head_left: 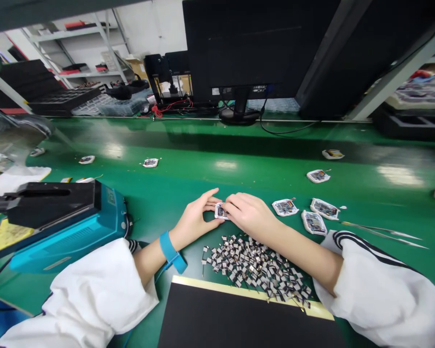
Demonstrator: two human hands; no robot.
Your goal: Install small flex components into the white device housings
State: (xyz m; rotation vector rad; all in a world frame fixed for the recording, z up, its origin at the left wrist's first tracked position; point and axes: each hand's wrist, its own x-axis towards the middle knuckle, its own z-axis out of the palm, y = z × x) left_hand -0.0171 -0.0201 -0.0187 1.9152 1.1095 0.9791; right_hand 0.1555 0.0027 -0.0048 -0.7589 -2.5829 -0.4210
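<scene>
Benchtop (188, 179) in glossy green spread beneath us, with a dark monitor (253, 48) at twelve o'clock from our hands. Our teal unit (72, 237) sat at nine, and a black sheet (246, 319) lay at six. Our left hand (192, 220) held a small white-cased board (220, 211) at the dial's centre, thumb along its near edge and fingers at its far side. Our right hand (252, 215) bent its fingertips narrowly over the board's right end; they hid the contact, so we couldn't tell whether they pinched anything. From our left wrist, a blue strap (170, 249) trailed its cord. A heap of tiny parts (257, 266) lay at five o'clock, partly over the sheet's yellow edge, while tweezers (384, 231) lay near three, beyond three similar boards.

We judged that pressing unevenly could tip the casing or strain its circuitry. A low right forearm could sweep loose parts aside, and the strap's cord might snag as we reached.
</scene>
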